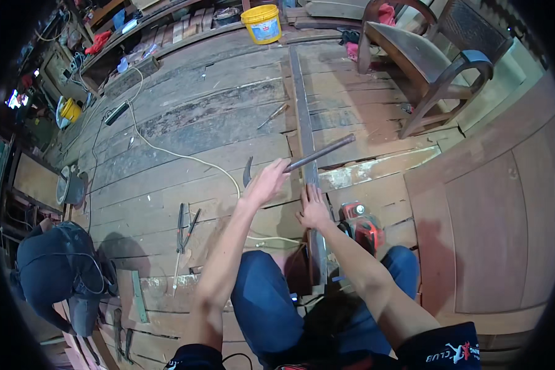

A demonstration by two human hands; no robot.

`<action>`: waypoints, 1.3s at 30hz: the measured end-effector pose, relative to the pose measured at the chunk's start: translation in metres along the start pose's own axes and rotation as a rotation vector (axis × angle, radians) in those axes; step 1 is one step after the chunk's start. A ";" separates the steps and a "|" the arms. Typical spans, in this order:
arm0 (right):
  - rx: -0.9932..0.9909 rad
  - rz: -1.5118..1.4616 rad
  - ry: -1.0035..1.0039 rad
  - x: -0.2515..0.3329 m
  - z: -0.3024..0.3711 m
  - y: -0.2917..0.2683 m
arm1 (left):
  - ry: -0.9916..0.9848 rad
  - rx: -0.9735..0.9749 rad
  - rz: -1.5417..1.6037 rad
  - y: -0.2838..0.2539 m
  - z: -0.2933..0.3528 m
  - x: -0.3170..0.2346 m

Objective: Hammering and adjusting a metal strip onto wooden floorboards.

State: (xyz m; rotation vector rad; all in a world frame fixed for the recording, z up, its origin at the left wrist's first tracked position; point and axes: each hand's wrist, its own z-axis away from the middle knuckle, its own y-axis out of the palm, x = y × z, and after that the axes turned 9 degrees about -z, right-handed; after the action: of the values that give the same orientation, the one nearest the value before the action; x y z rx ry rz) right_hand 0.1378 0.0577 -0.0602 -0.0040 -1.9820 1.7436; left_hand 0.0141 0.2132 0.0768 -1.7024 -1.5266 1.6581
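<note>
My left hand (268, 183) is wrapped round a claw hammer (320, 154), close to its head. The curved claw shows left of the hand, and the handle points up and to the right across a long narrow bar (303, 117). That bar runs away from between my knees over the plank floor. My right hand (314, 209) lies on top of the bar with its fingers stretched forward. Just right of this hand sits a red and black power tool (362, 227), partly behind my forearm.
Pincers (184, 228) and a screwdriver-like tool (273, 115) lie on the floor. A pale cord (185, 153) winds across the planks. A wooden panel (487, 222) and an armchair (413, 58) stand right; a yellow bucket (262, 24) is ahead. Another person (58, 265) crouches left.
</note>
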 end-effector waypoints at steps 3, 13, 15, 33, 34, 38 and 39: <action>0.608 -0.184 0.087 0.037 0.020 -0.074 | -0.067 -0.001 0.005 -0.020 0.020 -0.016; -0.210 0.155 -0.243 0.065 0.118 -0.306 | 0.106 0.272 -0.056 0.009 0.071 -0.110; 0.349 0.073 0.019 0.040 0.136 -0.270 | 0.256 0.221 -0.123 0.027 0.073 -0.125; 0.165 -1.439 0.939 0.064 0.190 -0.153 | -0.477 0.371 0.121 -0.006 0.059 -0.039; 0.125 -1.483 0.856 0.065 0.190 -0.151 | -0.480 0.369 0.121 -0.008 0.057 -0.030; 0.190 -1.448 0.560 0.045 0.147 -0.114 | -0.545 0.242 0.139 0.009 0.054 0.004; 0.186 -1.445 0.573 0.045 0.143 -0.108 | -0.519 0.236 0.095 0.020 0.055 0.010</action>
State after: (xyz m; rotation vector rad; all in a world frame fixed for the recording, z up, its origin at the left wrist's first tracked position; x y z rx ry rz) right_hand 0.0806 -0.0802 0.0480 0.7091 -0.8618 0.7618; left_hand -0.0263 0.1902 0.0406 -1.3011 -1.3847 2.3577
